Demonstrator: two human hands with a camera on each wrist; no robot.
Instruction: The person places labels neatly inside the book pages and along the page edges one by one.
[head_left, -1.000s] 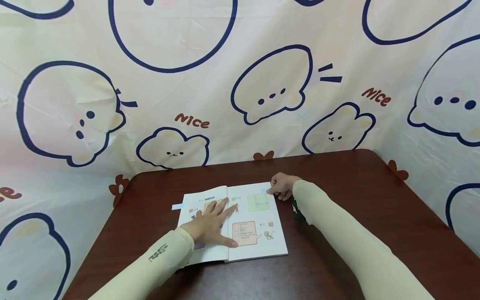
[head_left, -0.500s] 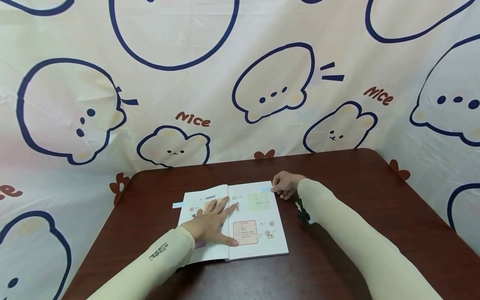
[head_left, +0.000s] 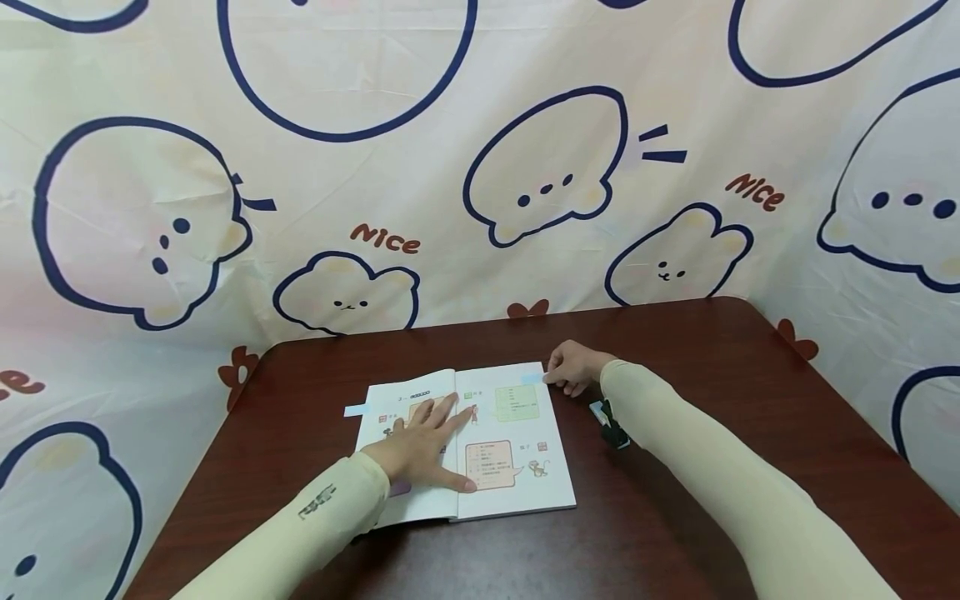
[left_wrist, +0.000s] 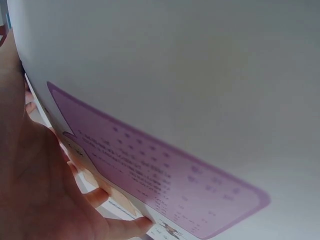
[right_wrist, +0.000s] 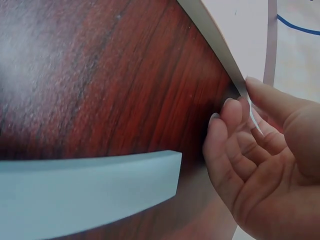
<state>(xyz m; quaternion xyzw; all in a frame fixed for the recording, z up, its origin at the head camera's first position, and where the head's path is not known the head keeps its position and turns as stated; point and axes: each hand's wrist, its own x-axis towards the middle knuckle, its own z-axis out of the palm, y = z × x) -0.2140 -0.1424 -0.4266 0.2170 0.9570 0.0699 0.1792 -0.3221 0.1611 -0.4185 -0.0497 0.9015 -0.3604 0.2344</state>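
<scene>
An open book with printed pages lies on the dark brown table. My left hand is spread across the middle fold, fingers straight, resting on both pages. In the left wrist view, the left hand lies beside a purple text box on the page. A light blue sticky tab sits at the right page's upper outer corner. My right hand pinches its outer end at the page edge. In the right wrist view, the right hand has its thumb above and curled fingers below the book's edge, with a thin white end between them.
Another light blue tab sticks out from the book's left side. A pale blue strip and a dark device hang at my right wrist; the strip crosses the right wrist view. A cartoon-print cloth stands behind the table.
My right hand has shifted slightly right, from over the page corner to just beside its edge, showing more of the blue tab. The left hand and book stay put.
</scene>
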